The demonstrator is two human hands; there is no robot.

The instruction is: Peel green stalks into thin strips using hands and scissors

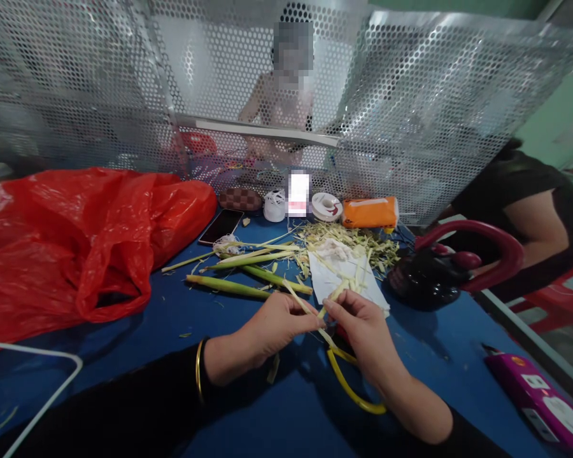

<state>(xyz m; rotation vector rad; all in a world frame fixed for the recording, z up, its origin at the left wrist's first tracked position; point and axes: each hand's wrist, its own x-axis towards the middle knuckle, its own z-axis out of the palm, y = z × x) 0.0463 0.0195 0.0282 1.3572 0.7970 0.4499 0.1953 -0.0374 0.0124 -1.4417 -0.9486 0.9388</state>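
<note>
Near the middle of the blue table, my left hand [279, 324] pinches a long pale green plant strip [297, 298] between thumb and fingers. Close beside it, my right hand [370, 334] is closed on the same bundle of strips, its thumb and forefinger pressed together. A curved yellow loop [351, 388] hangs below the fingers, partly hidden by my right hand; what it belongs to cannot be made out. Just beyond my hands lie several green stalks [229, 286] and a white paper [372, 286] with pale strips on it.
A red plastic bag [76, 242] fills the left side. Behind the stalks are a phone [222, 226], a white spool [327, 207], an orange packet [370, 212] and plant shreds [384, 251]. To the right stand a dark kettle [424, 280] and a purple power strip [537, 397]. Two people are nearby.
</note>
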